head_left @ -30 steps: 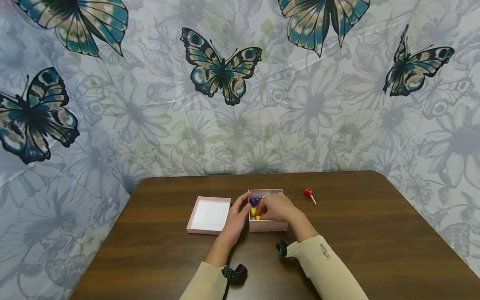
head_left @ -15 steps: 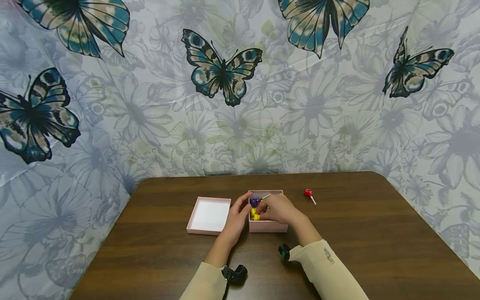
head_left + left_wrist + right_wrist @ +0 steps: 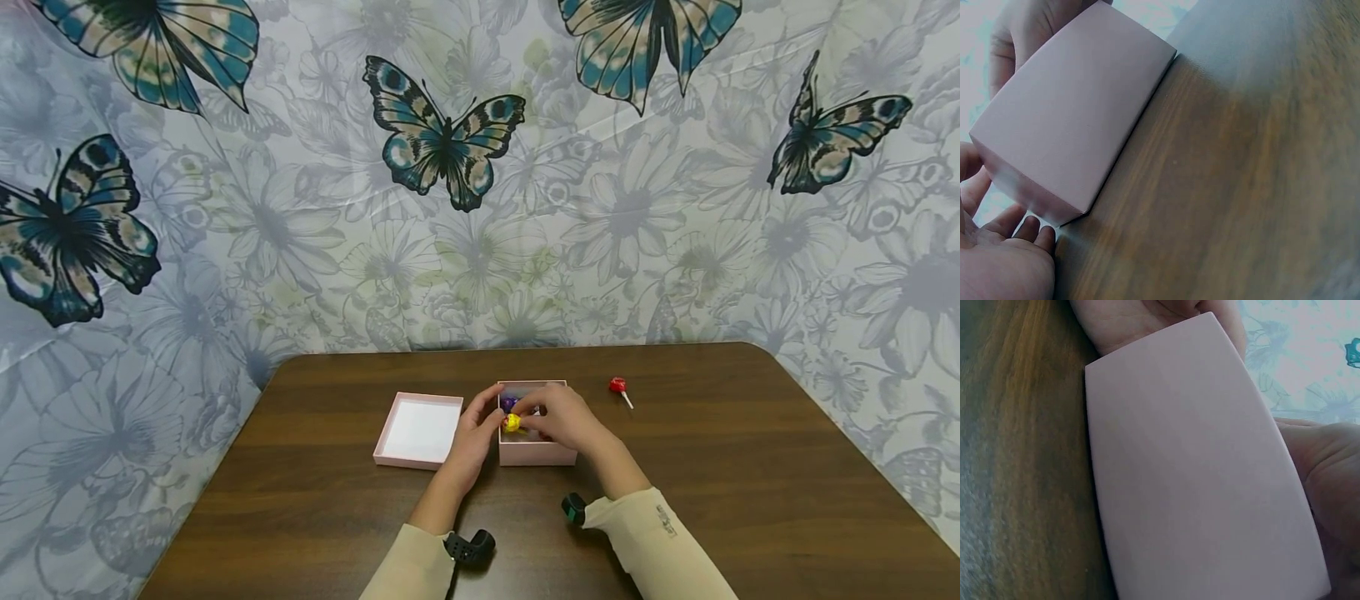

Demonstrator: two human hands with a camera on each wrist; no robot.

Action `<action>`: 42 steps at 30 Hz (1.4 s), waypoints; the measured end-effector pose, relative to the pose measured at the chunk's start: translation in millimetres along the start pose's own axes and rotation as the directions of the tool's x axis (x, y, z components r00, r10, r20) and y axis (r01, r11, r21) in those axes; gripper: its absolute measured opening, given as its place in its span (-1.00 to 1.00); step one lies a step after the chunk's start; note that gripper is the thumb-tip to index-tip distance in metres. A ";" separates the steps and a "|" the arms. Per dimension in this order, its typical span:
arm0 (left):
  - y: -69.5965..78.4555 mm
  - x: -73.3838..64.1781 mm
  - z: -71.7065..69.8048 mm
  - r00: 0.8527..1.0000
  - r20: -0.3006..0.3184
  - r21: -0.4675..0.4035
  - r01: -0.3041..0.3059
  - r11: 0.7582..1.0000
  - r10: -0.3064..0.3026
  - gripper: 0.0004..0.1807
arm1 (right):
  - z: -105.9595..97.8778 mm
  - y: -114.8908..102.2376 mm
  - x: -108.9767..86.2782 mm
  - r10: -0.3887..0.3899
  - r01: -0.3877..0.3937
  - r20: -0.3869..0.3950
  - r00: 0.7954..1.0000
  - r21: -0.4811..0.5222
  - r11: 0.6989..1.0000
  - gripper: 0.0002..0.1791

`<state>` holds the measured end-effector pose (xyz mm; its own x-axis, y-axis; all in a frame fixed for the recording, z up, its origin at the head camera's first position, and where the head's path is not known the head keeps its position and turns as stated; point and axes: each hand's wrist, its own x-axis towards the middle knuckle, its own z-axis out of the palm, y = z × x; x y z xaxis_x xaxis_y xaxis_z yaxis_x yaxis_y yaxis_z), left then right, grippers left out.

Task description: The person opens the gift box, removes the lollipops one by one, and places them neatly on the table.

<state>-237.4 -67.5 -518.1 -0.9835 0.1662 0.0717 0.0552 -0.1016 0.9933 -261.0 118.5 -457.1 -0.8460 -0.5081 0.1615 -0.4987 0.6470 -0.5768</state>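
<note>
One yellow candy (image 3: pixel 512 423) pinched in the right hand (image 3: pixel 564 417) over the pink box (image 3: pixel 536 454), left hand (image 3: pixel 471 433) just resting against its left side, fingers loosely apart. Lid (image 3: pixel 417 429) sits nearby on the table (image 3: pixel 675 475).

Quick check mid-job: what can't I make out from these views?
Part of the pink box's inside: head view, hidden by the right hand.
All its contents: both wrist views, hidden by its outer walls.
Any stick on the yellow-wrapped candy: head view, too small to tell.
Sleeve lettering: head view, too small.
Rest of the left hand: left wrist view, cut off by the frame edge.
</note>
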 end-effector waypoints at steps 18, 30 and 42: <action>-1.0 0.9 1.0 1.000 -0.014 0.024 0.001 1.000 -0.001 -0.52 | -14.6 -1.3 -18.8 0.040 -0.017 -0.237 0.971 0.100 0.995 -0.79; 0.7 1.0 1.6 1.000 -0.025 0.043 -0.001 0.999 0.002 -0.51 | -35.4 10.5 -36.2 0.143 -0.079 -0.319 0.937 0.205 0.976 -0.79; 0.8 0.7 2.3 1.000 -0.027 0.031 -0.006 0.999 0.007 -0.52 | -51.9 23.6 -45.5 0.166 -0.069 -0.443 0.881 0.226 0.972 -0.78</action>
<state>-237.7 -65.2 -517.0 -0.9874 0.1385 0.0764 0.0669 -0.0722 0.9951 -244.1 186.4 -436.4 -0.9115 -0.0881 0.4017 -0.3835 0.5349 -0.7529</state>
